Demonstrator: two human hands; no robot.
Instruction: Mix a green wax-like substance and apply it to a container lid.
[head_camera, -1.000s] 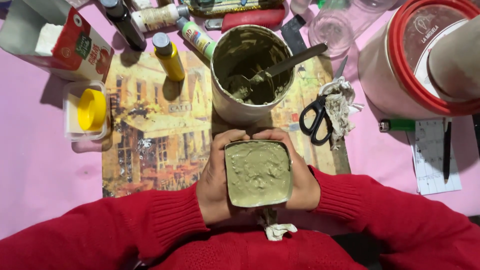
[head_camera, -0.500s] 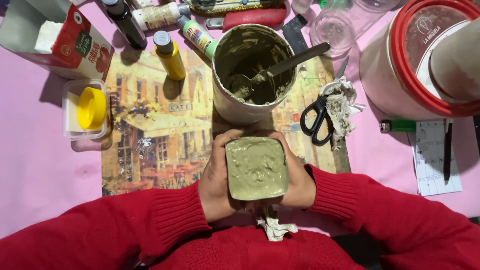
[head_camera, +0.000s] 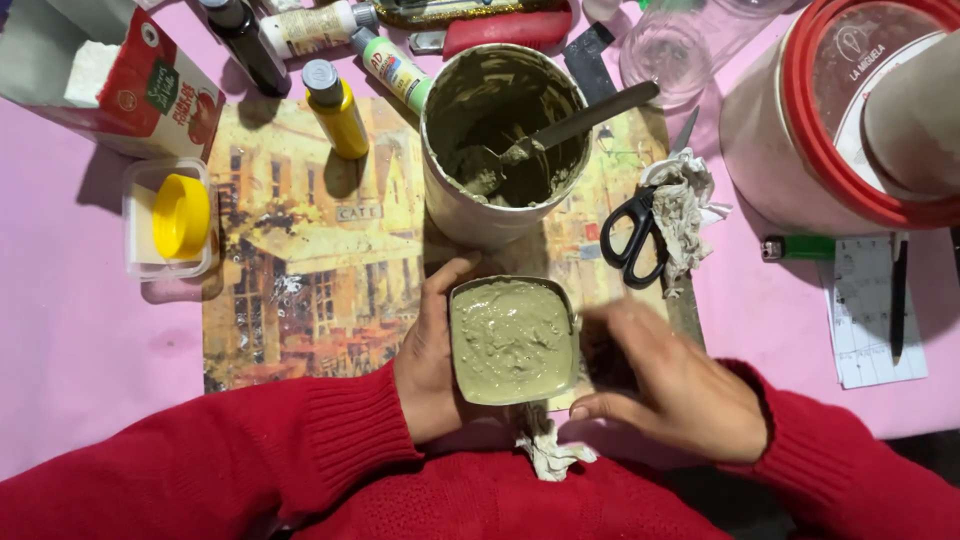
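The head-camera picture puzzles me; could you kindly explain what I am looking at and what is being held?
The camera sits on a person's head and looks down at their own two bare hands, in red sleeves. The left hand holds a small square container filled with greenish-grey paste. The right hand is beside it, open and blurred, holding nothing. They work over a pink table with a picture placemat. Behind stands a round tub of the same paste with a spoon in it. Nearby lie black scissors, a yellow paint bottle and a red-lidded jar.
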